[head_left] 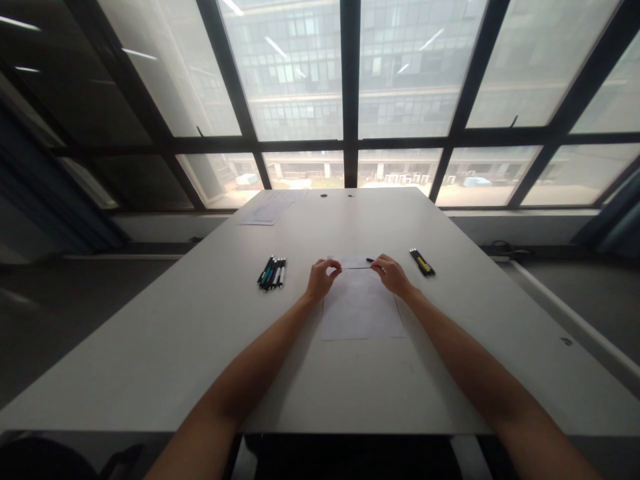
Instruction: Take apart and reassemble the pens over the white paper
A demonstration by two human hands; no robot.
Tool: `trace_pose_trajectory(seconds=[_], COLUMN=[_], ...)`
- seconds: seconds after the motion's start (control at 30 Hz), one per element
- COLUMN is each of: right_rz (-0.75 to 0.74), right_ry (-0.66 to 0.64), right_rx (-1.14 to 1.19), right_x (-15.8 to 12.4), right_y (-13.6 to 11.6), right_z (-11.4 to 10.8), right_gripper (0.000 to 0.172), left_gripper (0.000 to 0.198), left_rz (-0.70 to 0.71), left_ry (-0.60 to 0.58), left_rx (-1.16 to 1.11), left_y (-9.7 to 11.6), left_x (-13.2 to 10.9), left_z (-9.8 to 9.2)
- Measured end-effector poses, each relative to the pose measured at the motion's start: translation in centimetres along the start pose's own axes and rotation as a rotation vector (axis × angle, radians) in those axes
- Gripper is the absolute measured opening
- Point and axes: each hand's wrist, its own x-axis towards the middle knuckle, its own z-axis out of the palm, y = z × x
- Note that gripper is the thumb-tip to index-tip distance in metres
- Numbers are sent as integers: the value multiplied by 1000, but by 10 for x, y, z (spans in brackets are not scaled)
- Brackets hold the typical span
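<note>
Office or meeting room, by the look of it. I'm at a broad white table with bunched pens, a paper sheet before me, more papers far left. Dark-framed windows fill the wall, mirroring strip lights; multi-storey building outside. Bluish curtains either side.

Bright hazy glare from windows; dim foreground, stretched edges

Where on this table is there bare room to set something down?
Bare tabletop lies between the left pens and its left edge, between the right pens and its right edge, and beyond the middle sheet. It is crowded over that sheet, where the left hand and right hand hold a thin rod.
</note>
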Motion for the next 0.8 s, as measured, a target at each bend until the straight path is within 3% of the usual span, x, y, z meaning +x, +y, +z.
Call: trace_pose_trajectory(seconds=[0.8], right_rz=[-33], right_ry=[-54], right_rx=[44], right_x=[1], right_y=[-13], right_z=[-1], right_gripper=[16], left_gripper=[4], left_rz=[39], left_ry=[-69], left_rx=[-7], left_y=[7], left_x=[-1], left_z=[-1])
